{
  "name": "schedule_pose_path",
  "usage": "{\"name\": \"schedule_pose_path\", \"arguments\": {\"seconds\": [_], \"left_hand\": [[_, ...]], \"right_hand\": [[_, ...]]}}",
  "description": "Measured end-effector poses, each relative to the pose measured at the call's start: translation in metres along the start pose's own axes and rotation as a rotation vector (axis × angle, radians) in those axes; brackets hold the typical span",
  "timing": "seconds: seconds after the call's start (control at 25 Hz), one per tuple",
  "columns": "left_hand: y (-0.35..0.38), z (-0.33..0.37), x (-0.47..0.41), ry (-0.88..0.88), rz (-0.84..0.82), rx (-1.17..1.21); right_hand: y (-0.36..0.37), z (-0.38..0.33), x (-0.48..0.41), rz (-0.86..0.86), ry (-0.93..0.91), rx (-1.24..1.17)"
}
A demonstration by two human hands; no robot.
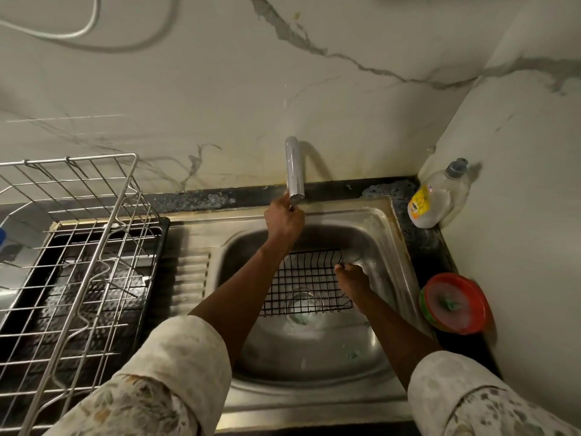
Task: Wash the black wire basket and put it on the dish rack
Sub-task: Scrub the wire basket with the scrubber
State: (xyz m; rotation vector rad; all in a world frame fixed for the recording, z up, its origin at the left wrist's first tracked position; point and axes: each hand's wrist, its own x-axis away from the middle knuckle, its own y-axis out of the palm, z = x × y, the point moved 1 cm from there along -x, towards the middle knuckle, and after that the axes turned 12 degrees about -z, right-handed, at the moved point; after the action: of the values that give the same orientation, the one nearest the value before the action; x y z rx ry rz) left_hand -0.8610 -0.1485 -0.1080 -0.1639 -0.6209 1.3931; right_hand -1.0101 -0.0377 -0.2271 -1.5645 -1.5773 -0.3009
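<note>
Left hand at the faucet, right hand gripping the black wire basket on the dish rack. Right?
No: the head view shows the black wire basket in the sink, not on the dish rack. Left hand at the faucet, right hand gripping it.

Steel sink w/ tap at its back edge. Soap bottle at sink's back-right corner. Red & green bowl on counter right of sink. White cable on wall, up-left of sink.
</note>
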Motion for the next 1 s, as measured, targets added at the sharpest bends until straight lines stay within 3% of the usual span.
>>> {"name": "schedule_pose_path", "arguments": {"seconds": [0.16, 0.52, 0.76, 0.92, 1.0], "left_hand": [[-0.002, -0.003, 0.01, 0.045, -0.054, -0.033], [0.047, -0.008, 0.046, -0.004, -0.166, -0.144], [0.115, 0.018, 0.084, -0.092, -0.351, -0.008], [0.157, 0.035, 0.114, -0.124, -0.52, 0.159], [0.172, 0.04, 0.128, -0.098, -0.607, 0.124]], "right_hand": [[-0.002, -0.003, 0.006, 0.04, -0.019, 0.031], [-0.026, -0.015, 0.042, 0.111, -0.316, 0.261], [-0.086, 0.005, 0.087, 0.27, -0.498, 0.097], [-0.143, 0.034, 0.133, 0.559, -0.436, 0.111], [-0.169, 0.053, 0.143, 0.53, -0.315, 0.256]]}}
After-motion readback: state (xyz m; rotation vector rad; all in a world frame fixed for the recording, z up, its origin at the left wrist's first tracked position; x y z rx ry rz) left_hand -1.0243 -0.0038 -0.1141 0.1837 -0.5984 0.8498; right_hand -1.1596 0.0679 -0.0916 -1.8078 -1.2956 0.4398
